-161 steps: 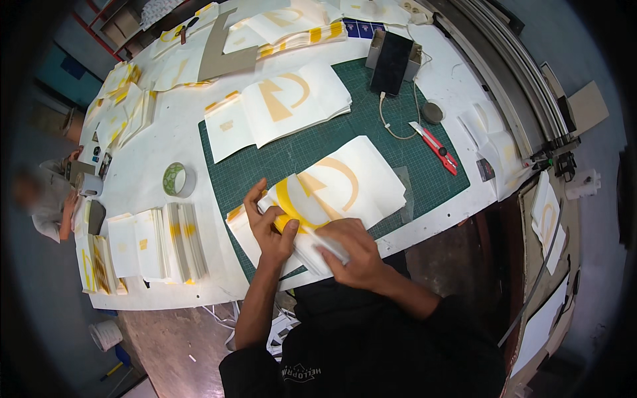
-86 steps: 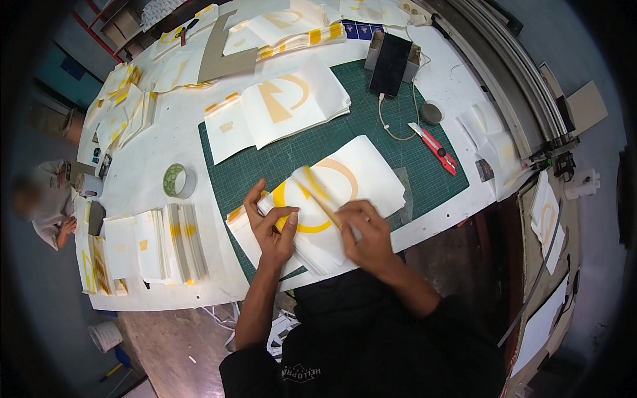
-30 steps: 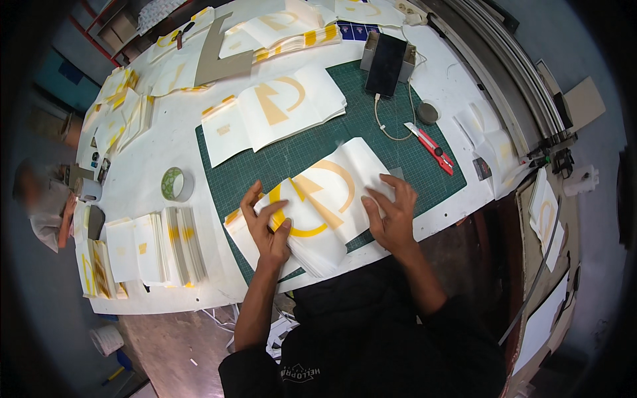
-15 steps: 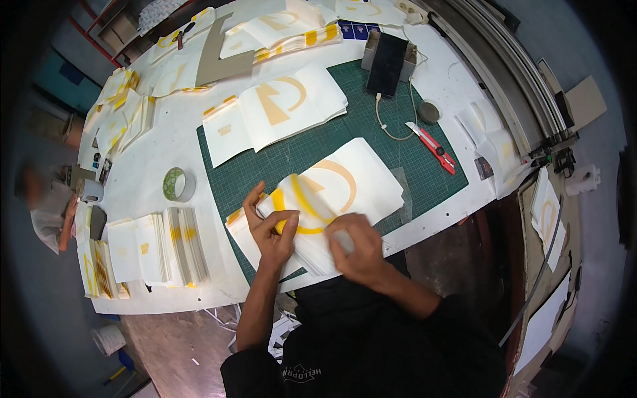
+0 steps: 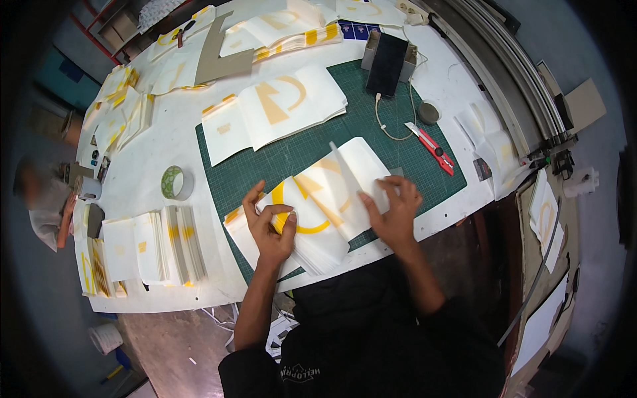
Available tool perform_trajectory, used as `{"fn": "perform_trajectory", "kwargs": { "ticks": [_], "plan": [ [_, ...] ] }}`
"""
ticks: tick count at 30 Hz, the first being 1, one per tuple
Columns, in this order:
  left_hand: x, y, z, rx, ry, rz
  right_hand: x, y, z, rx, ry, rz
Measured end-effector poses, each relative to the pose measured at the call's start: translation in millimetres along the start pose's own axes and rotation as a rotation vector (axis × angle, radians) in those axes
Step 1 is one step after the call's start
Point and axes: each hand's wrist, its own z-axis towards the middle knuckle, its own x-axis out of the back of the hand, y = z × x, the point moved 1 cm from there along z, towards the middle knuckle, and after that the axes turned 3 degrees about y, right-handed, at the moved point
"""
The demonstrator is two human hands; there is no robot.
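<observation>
My left hand (image 5: 271,229) pinches a bent stack of white sheets (image 5: 312,249) between thumb and forefinger. A bright yellow arc shows on its top sheet. Peeled to the right, a translucent sheet (image 5: 358,179) stands curled over the pale-orange printed sheets (image 5: 370,154) lying beyond it. My right hand (image 5: 397,209) is beside that curled sheet, its thumb and fingers spread, the thumb touching or nearly touching it. Both hands are over the near edge of the green cutting mat (image 5: 292,149).
Another printed stack (image 5: 272,106) lies on the mat's far part. A red utility knife (image 5: 434,149), a round grey tin (image 5: 428,113) and a cabled phone (image 5: 387,66) are to the right. Left stand a tape roll (image 5: 178,183) and sheet bundles (image 5: 156,245). A co-worker (image 5: 46,205) is at far left.
My right hand has moved right from the yellow-printed stack and its fingers have spread. A translucent sheet has swung over to the right. My left hand stays at the stack.
</observation>
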Motion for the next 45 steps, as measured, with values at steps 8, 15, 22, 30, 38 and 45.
{"fn": "perform_trajectory", "kwargs": {
  "ticks": [8, 15, 22, 30, 38, 45],
  "plan": [
    [1, 1, 1, 0.004, -0.005, -0.011, -10, -43, -9, -0.166, -0.054, 0.416],
    [3, 4, 1, -0.013, -0.012, 0.003, -5, -32, -7, -0.152, -0.106, 0.21],
    [4, -3, 3, -0.097, -0.026, -0.084, 19, -93, -26, 0.234, -0.26, 0.694],
    [1, 4, 3, 0.022, 0.004, -0.067, 15, -2, 11, -0.122, 0.029, -0.019],
    [-2, 0, -1, 0.095, 0.013, -0.117, 6, -3, -5, 0.09, 0.066, 0.027],
    [1, 1, 0, -0.019, -0.009, -0.049, 3, -11, -7, 0.152, -0.112, 0.158]
  ]
}}
